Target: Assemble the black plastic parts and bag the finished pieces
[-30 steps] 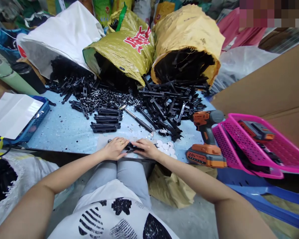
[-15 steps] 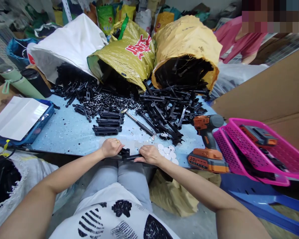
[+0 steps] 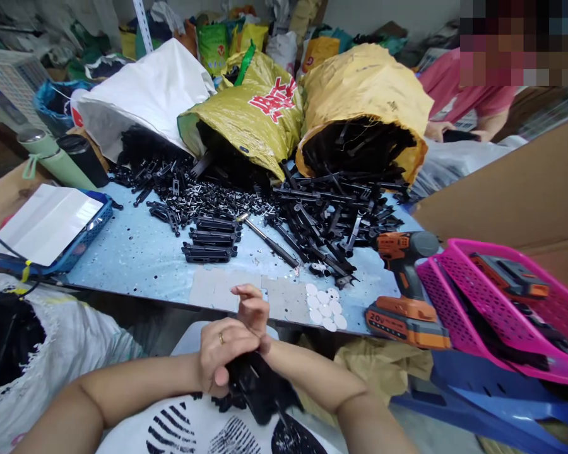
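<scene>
Close to my belly, my left hand (image 3: 224,350), with a ring on one finger, is closed around a long black plastic part (image 3: 262,384). Motion blurs this part, and its far end tilts down toward my shirt. My right hand (image 3: 254,312) crosses against the left, its fingers raised and loosely apart. The heel of that hand rests by the black part; their exact contact is hidden. Beyond my hands, grey cardboard pieces (image 3: 227,290) lie along the table edge, with several white round discs (image 3: 324,306) to the right.
Several finished-looking black parts (image 3: 211,253) sit in a stack beside a hammer (image 3: 269,243). Loose black pieces spill from a white sack (image 3: 142,88), an olive bag (image 3: 246,120) and a yellow sack (image 3: 364,88). A cordless drill (image 3: 407,290) and pink baskets (image 3: 502,302) stand right. A co-worker sits behind.
Both hands have come back from the table edge toward my belly with the black part. They were apart, one at each end; now they cross. The view has shifted slightly.
</scene>
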The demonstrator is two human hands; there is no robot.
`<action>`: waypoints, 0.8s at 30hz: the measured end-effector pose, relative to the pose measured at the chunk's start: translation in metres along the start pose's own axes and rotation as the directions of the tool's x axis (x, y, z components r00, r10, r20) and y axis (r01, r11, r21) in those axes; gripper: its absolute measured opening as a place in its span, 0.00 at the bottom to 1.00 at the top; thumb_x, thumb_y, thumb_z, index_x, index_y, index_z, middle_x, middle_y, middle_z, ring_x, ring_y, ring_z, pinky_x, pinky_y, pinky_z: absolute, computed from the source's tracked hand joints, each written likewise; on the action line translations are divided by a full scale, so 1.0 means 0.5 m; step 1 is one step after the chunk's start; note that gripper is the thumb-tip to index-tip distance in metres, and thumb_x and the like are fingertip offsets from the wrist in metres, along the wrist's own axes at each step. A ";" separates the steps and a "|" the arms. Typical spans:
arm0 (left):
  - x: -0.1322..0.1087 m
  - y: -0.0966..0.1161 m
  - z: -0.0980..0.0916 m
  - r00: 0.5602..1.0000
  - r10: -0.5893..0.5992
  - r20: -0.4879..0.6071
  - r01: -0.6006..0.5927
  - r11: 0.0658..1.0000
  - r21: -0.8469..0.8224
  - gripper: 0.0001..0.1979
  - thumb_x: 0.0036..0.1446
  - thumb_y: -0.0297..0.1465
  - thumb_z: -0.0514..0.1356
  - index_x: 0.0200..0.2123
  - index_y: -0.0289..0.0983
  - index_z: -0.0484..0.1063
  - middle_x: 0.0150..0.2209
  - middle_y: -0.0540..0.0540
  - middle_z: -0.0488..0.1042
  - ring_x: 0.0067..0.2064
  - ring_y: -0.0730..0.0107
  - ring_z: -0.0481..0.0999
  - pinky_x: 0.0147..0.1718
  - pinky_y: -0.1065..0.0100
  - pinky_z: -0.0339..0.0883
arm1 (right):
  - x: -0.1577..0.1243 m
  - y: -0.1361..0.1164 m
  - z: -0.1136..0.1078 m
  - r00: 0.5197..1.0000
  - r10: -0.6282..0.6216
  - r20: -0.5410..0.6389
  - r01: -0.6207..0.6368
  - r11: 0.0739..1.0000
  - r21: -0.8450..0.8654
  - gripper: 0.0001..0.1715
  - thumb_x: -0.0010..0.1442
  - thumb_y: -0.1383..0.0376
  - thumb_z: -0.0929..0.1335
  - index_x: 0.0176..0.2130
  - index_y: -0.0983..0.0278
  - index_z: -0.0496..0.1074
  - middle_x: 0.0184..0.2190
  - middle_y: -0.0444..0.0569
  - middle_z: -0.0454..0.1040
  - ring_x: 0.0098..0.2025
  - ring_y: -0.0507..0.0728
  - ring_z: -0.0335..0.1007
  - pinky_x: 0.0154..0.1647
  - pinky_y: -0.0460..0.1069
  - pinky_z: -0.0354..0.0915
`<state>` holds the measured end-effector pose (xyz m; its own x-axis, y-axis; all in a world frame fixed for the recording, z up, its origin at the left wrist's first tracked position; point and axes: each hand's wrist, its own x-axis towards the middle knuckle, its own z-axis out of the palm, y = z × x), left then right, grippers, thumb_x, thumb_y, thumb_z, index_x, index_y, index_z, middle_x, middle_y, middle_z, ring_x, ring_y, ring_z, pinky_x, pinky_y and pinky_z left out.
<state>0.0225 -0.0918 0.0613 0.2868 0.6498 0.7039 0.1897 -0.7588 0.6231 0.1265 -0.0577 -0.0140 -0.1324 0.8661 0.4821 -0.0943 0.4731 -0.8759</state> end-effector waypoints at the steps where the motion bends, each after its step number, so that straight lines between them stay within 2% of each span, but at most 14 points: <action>1: -0.012 -0.025 -0.007 1.000 0.027 -0.010 -0.026 0.993 0.113 0.34 0.63 0.49 0.31 0.51 0.35 0.66 0.35 0.39 0.75 0.40 0.61 0.74 0.37 0.62 0.69 | 0.013 0.025 0.007 0.999 0.001 -0.036 -0.003 0.999 -0.043 0.37 0.58 0.37 0.47 0.47 0.57 0.61 0.46 0.54 0.63 0.51 0.62 0.61 0.50 0.63 0.60; 4: -0.046 -0.117 -0.040 0.998 0.052 0.037 -0.063 0.862 0.503 0.36 0.62 0.51 0.34 0.57 0.32 0.62 0.38 0.35 0.75 0.43 0.56 0.74 0.38 0.59 0.69 | 0.102 0.104 -0.006 0.999 -0.041 -0.016 0.036 0.971 -0.237 0.35 0.61 0.42 0.49 0.54 0.59 0.58 0.56 0.57 0.58 0.60 0.63 0.52 0.59 0.64 0.53; 6: -0.057 -0.182 -0.062 0.982 -0.105 0.159 -0.031 0.738 0.675 0.34 0.61 0.51 0.41 0.58 0.32 0.63 0.43 0.33 0.74 0.48 0.52 0.72 0.43 0.56 0.68 | 0.178 0.158 -0.024 0.991 0.090 -0.100 -0.120 0.927 -0.354 0.38 0.61 0.42 0.48 0.58 0.63 0.55 0.62 0.59 0.50 0.65 0.62 0.43 0.64 0.62 0.46; 8: -0.055 -0.238 -0.078 0.929 -0.294 0.224 0.011 0.628 0.779 0.34 0.59 0.51 0.48 0.59 0.32 0.62 0.54 0.31 0.67 0.58 0.47 0.63 0.52 0.52 0.62 | 0.242 0.207 -0.029 0.954 0.262 -0.146 -0.298 0.884 -0.361 0.42 0.62 0.43 0.45 0.62 0.66 0.49 0.66 0.59 0.40 0.68 0.60 0.32 0.66 0.62 0.39; 10: -0.045 -0.283 -0.089 0.878 -0.412 0.243 0.032 0.557 0.830 0.35 0.57 0.49 0.53 0.61 0.32 0.58 0.62 0.32 0.56 0.64 0.45 0.51 0.58 0.48 0.52 | 0.279 0.241 -0.015 0.912 0.404 -0.071 -0.402 0.845 -0.353 0.44 0.61 0.42 0.44 0.65 0.66 0.43 0.68 0.56 0.32 0.69 0.60 0.23 0.66 0.63 0.34; 12: -0.035 -0.315 -0.098 0.849 -0.464 0.253 0.037 0.530 0.847 0.35 0.58 0.48 0.53 0.62 0.32 0.56 0.64 0.32 0.52 0.66 0.46 0.47 0.60 0.46 0.46 | 0.297 0.253 0.009 0.886 0.463 0.001 -0.426 0.816 -0.392 0.46 0.61 0.40 0.47 0.66 0.64 0.41 0.68 0.54 0.30 0.69 0.60 0.17 0.66 0.64 0.32; 13: -0.031 -0.325 -0.102 0.840 -0.480 0.254 0.042 0.523 0.851 0.35 0.58 0.48 0.53 0.62 0.31 0.56 0.64 0.32 0.52 0.66 0.47 0.47 0.61 0.46 0.45 | 0.306 0.253 0.019 0.895 0.446 0.005 -0.401 0.809 -0.431 0.45 0.61 0.40 0.49 0.66 0.64 0.42 0.68 0.53 0.31 0.69 0.61 0.17 0.66 0.63 0.32; 15: -0.025 -0.335 -0.110 0.827 -0.504 0.247 0.059 0.515 0.855 0.34 0.59 0.47 0.51 0.62 0.31 0.56 0.63 0.32 0.53 0.66 0.48 0.47 0.61 0.46 0.43 | 0.337 0.248 0.030 0.948 0.320 -0.003 -0.274 0.808 -0.522 0.41 0.62 0.42 0.52 0.65 0.62 0.47 0.68 0.50 0.33 0.69 0.60 0.20 0.67 0.62 0.33; 17: -0.020 -0.332 -0.119 0.831 -0.496 0.253 0.059 0.530 0.846 0.34 0.59 0.48 0.51 0.61 0.31 0.56 0.63 0.32 0.53 0.66 0.48 0.47 0.61 0.44 0.41 | 0.402 0.249 0.025 0.983 0.183 0.014 -0.144 0.815 -0.562 0.35 0.63 0.46 0.57 0.62 0.61 0.54 0.67 0.50 0.41 0.69 0.59 0.31 0.67 0.58 0.36; 19: -0.009 -0.325 -0.131 0.855 -0.455 0.248 0.063 0.565 0.823 0.34 0.59 0.49 0.51 0.61 0.32 0.55 0.63 0.33 0.55 0.65 0.47 0.48 0.61 0.42 0.39 | 0.495 0.265 0.013 0.970 0.239 -0.047 -0.230 0.835 -0.500 0.28 0.62 0.51 0.61 0.57 0.61 0.61 0.63 0.51 0.54 0.66 0.57 0.45 0.66 0.54 0.44; 20: 0.000 -0.325 -0.141 0.873 -0.438 0.213 0.090 0.575 0.813 0.33 0.59 0.48 0.51 0.61 0.32 0.56 0.62 0.33 0.57 0.65 0.48 0.50 0.60 0.42 0.40 | 0.547 0.279 0.008 0.928 0.350 -0.132 -0.371 0.822 -0.431 0.25 0.62 0.53 0.63 0.55 0.61 0.63 0.59 0.52 0.61 0.62 0.56 0.53 0.63 0.53 0.50; 22: 0.027 -0.341 -0.171 0.891 -0.453 0.030 0.246 0.538 0.806 0.29 0.61 0.45 0.50 0.58 0.32 0.59 0.58 0.33 0.63 0.61 0.51 0.58 0.59 0.47 0.49 | 0.646 0.312 0.006 0.785 0.564 -0.255 -0.619 0.733 -0.283 0.24 0.63 0.53 0.61 0.52 0.65 0.63 0.49 0.55 0.70 0.51 0.56 0.67 0.53 0.52 0.63; 23: 0.045 -0.358 -0.191 0.868 -0.485 -0.109 0.368 0.477 0.798 0.26 0.61 0.43 0.49 0.55 0.31 0.61 0.55 0.32 0.66 0.58 0.52 0.63 0.56 0.51 0.55 | 0.688 0.329 0.009 0.719 0.635 -0.282 -0.693 0.685 -0.226 0.26 0.64 0.52 0.59 0.52 0.68 0.63 0.44 0.56 0.72 0.44 0.56 0.71 0.46 0.52 0.68; 24: 0.063 -0.380 -0.213 0.812 -0.527 -0.252 0.495 0.392 0.776 0.24 0.62 0.42 0.50 0.52 0.30 0.63 0.51 0.31 0.69 0.55 0.53 0.67 0.53 0.54 0.59 | 0.722 0.344 0.016 0.676 0.679 -0.287 -0.734 0.652 -0.190 0.28 0.65 0.51 0.57 0.51 0.70 0.63 0.39 0.57 0.73 0.38 0.55 0.73 0.40 0.52 0.70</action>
<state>-0.1045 0.0779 0.0013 -0.1037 0.9386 0.3291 0.9447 -0.0106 0.3278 0.0547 0.3351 0.0094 0.1292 0.9530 -0.2739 0.2232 -0.2971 -0.9284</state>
